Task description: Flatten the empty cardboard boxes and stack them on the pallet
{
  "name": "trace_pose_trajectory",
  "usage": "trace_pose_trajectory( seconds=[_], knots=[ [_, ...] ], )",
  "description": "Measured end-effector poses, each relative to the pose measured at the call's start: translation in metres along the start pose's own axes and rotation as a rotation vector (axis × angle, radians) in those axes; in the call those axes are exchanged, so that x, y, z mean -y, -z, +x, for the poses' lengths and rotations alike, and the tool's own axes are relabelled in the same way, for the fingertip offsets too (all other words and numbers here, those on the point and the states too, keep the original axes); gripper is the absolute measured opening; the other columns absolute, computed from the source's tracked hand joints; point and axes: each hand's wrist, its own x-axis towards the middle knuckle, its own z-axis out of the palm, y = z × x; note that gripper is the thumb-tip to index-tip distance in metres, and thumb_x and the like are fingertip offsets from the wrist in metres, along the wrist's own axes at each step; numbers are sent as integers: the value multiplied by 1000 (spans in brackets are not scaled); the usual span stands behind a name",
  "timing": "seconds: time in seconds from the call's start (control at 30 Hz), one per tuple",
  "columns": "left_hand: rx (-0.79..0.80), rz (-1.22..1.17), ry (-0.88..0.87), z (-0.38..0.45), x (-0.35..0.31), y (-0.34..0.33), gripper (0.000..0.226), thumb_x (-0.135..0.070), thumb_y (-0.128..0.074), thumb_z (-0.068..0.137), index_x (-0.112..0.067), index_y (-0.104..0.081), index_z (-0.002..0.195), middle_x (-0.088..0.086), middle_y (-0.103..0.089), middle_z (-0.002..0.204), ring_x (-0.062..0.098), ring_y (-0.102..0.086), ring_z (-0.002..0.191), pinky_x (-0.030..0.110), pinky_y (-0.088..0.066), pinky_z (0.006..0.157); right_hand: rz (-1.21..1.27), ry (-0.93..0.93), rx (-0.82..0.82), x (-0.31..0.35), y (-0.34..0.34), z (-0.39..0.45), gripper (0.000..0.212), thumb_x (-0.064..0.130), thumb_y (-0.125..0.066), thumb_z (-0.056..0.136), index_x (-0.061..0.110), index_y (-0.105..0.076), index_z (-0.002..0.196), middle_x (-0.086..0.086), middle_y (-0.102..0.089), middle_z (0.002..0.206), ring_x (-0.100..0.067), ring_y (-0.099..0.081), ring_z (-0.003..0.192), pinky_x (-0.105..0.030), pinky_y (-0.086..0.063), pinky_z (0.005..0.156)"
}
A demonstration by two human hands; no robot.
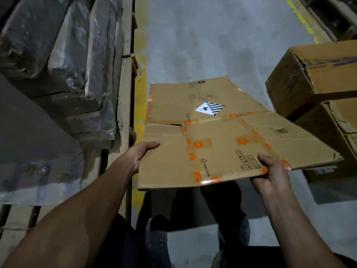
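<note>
Now the flattened box (222, 132) is hanging in the air above the concrete floor (202, 35), just beside the pallet (123, 93). The left hand (138, 155) is pinching its near left edge and the right hand (272, 175) its near right edge, thumbs on top. It is looking light and quite stiff, but probably bending at the taped folds, so wide edge grips are fitting. Unflattened boxes (316, 74) are waiting at the right.

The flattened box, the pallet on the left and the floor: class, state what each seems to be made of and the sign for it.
Flattened box: brown corrugated cardboard, matt; creased fold lines, glossy orange-printed tape along the seams.
Pallet: apparently rough, unfinished wood; pale slats with gaps.
Floor: probably concrete; grey, mottled, dull, with worn yellow painted lines.
</note>
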Motion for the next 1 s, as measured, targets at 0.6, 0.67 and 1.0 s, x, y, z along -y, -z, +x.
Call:
trace_pose_trajectory(
  seconds=[0.6, 0.67, 1.0],
  knots=[
    [-179, 122, -343, -241, -151, -20, 13, -5, -72, 86, 1, -69, 97, 16, -72, 89, 20, -71, 62, 27, -57, 54, 199, -158, -47, 104, -99, -193, 69, -5, -85, 61, 6, -62, 125, -22, -71, 116, -37, -69, 107, -56, -55, 89],
    [-161, 132, -391, -277, -165, -23, 11, -6, -74, 84, -2, -67, 91, 17, -71, 89, 17, -73, 69, 29, -61, 61, 220, -168, -1, 122, -106, -220, 107, -5, -96, 27, 7, -62, 128, -20, -71, 117, -36, -69, 107, -56, -55, 88],
    [-264, 60, -747, -428, -236, -23, 24, 0, -71, 84, 9, -67, 105, 11, -68, 82, 18, -65, 63, 20, -50, 54, 249, -161, 247, 208, -199, -301, 115, -4, -99, 20, 13, -61, 128, -18, -70, 120, -37, -70, 105, -58, -59, 79]
  ],
)
